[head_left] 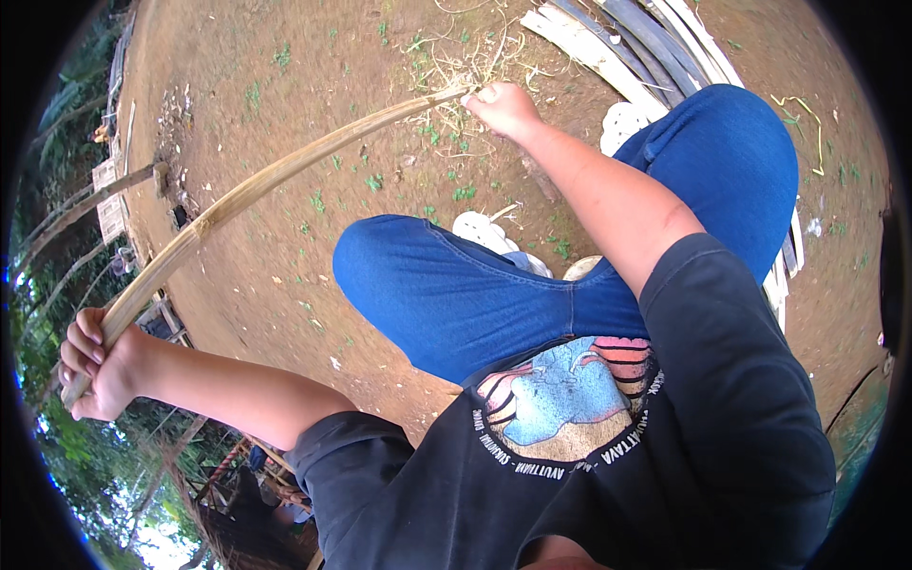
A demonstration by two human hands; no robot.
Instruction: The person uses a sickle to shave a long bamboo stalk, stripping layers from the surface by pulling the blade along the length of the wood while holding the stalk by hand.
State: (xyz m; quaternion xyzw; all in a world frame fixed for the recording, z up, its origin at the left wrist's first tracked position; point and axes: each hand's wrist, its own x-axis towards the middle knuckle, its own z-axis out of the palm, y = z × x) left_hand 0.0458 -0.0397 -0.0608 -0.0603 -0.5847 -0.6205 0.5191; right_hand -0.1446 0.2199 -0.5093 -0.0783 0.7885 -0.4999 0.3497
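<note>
A long, pale split bamboo strip [313, 157] bows across the view from far left to upper middle, with a node ring partway along it. My left hand [104, 366] is raised at the far left, fingers wrapped round one end of the strip. My right hand [503, 109] reaches forward past my knees and is closed on the other end, thumb along it. The strip is held off the ground. Thin curly bamboo shavings [489, 62] lie on the ground just beyond my right hand.
Several long split bamboo pieces [632, 47], pale and dark, lie at upper right and run behind my right knee. My bent legs in blue jeans [456, 294] are below the strip. White footwear [480, 231] shows by them. Wooden posts [90, 204] and greenery stand at left.
</note>
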